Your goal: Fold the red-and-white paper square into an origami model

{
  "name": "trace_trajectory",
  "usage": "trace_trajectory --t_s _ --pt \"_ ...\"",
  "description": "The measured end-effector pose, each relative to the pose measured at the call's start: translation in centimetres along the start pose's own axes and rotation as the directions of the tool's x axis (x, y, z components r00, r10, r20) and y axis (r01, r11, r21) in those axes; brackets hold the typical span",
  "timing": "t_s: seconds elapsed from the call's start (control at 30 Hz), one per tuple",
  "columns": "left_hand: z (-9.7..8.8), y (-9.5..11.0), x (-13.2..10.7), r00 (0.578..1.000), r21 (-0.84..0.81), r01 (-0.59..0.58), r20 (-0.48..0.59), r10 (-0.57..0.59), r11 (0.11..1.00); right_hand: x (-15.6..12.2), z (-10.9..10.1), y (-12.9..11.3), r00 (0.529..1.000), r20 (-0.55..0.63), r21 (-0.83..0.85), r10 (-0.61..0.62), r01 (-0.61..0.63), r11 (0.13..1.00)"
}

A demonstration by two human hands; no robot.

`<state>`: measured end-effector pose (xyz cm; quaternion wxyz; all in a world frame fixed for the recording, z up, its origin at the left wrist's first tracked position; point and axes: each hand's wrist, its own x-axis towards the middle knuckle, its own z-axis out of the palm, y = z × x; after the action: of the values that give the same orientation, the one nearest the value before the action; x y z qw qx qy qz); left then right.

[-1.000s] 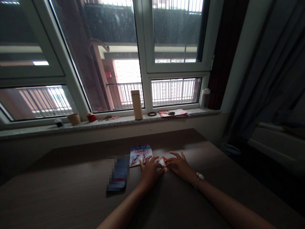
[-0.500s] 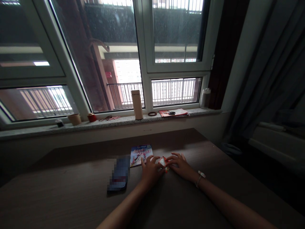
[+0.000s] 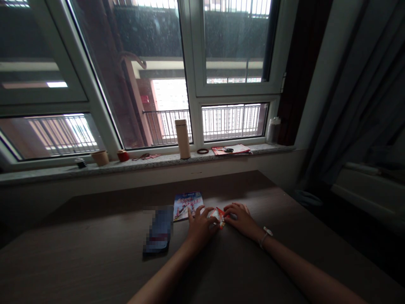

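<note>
A small piece of folded red and white paper lies on the table between my two hands. My left hand grips its left side, thumb and fingertips pressed on the paper. From the right, my right hand pinches the paper's red edge with curled fingers. Part of the paper is hidden under the fingertips. Just behind my left hand is a blue booklet with red lettering, its lower right corner covered by my fingers. A dark, blurred-out flat object lies left of that hand.
On the windowsill stand a beige thermos, a paper cup, a red roll and a clear bottle. Scissors rest on red sheets beside a bracelet.
My right hand has shifted slightly right and its fingers have curled in, showing more of the paper's red right side. My left hand stays nearly in place.
</note>
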<state>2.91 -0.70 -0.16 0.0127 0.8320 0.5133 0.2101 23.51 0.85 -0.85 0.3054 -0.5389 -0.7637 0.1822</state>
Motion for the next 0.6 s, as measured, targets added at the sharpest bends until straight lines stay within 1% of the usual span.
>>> trace_trajectory --t_s 0.27,0.6 --pt "-0.4 0.1 0.1 1.000 0.022 -0.014 0.021 0.014 1.000 0.1 0.0 -0.2 1.000 0.019 -0.048 0.000 0.001 0.999" --pt "-0.7 0.5 0.3 0.997 0.050 -0.025 0.068 0.021 0.998 1.1 0.6 0.3 0.993 0.060 -0.081 0.106 -0.101 0.992"
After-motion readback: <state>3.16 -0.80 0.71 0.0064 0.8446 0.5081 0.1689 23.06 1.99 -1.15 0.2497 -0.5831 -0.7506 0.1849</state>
